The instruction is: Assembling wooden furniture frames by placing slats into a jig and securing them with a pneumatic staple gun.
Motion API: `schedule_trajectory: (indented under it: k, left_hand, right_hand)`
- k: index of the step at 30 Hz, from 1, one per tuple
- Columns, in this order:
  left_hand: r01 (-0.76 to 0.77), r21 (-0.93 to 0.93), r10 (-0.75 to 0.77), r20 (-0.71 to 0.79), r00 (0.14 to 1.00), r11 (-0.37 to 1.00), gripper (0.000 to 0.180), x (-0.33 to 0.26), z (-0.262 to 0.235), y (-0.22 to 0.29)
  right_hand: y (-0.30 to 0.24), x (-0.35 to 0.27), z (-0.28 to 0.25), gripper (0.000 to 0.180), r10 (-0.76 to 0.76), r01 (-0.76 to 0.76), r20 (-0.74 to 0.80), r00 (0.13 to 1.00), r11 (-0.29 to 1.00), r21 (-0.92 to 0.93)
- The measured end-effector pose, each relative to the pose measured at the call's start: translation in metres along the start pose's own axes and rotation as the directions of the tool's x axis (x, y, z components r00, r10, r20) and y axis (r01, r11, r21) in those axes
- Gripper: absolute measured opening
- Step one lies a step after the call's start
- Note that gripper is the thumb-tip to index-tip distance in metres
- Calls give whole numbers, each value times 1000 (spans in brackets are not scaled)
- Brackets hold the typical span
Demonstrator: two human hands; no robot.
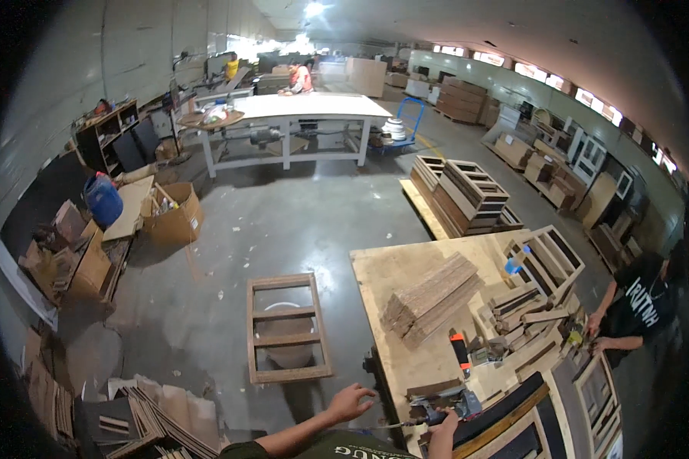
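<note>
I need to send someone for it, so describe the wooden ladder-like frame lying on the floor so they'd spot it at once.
Start at the plywood workbench stacked with short boards. Left of it, on the concrete floor, lies the wooden frame, flat, with cross rails. Unlike the frames piled on pallets, it lies alone over a round white bucket.

**Location: Woodworking Shop**

Large industrial hall with a concrete floor (283, 222). The plywood bench (394, 275) carries stacked wood slats (430, 297). Left of the bench, a wooden frame (287, 327) lies on the floor. Beyond the bench: stacked frames (467, 195) and a long white bench (314, 107).
</note>
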State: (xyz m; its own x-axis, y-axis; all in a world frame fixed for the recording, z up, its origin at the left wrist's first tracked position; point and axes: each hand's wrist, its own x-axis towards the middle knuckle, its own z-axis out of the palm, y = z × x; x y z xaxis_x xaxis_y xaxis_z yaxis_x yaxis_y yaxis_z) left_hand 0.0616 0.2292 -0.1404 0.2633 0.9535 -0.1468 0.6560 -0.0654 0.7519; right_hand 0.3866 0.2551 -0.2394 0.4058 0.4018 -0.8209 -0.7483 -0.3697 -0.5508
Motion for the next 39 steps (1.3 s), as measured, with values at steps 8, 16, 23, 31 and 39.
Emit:
schedule_trajectory:
  k: [8, 16, 23, 31, 39]
  left_hand:
    - [-140, 20, 139, 25, 990, 990, 31, 34, 3, 30]
    - [-308, 81, 316, -116, 942, 948, 56, 56, 40, 65]
    - [-231, 96, 235, -37, 971, 968, 65, 64, 34, 86]
    - [-68, 98, 68, 3, 998, 993, 68, 71, 19, 105]
    - [-87, -74, 88, 21, 996, 993, 65, 80, 34, 69]
  right_hand:
    - [12, -63, 21, 27, -100, 104, -87, 991, 994, 42]
    - [13, -83, 26, 34, -58, 31, 220, 974, 992, 125]
    - [-3, -115, 56, 25, -132, 89, 365, 922, 987, 132]
    - [2, -107, 60, 12, -88, -17, 530, 843, 982, 190]
    - [1, -137, 77, 3, -238, 198, 434, 869, 971, 135]
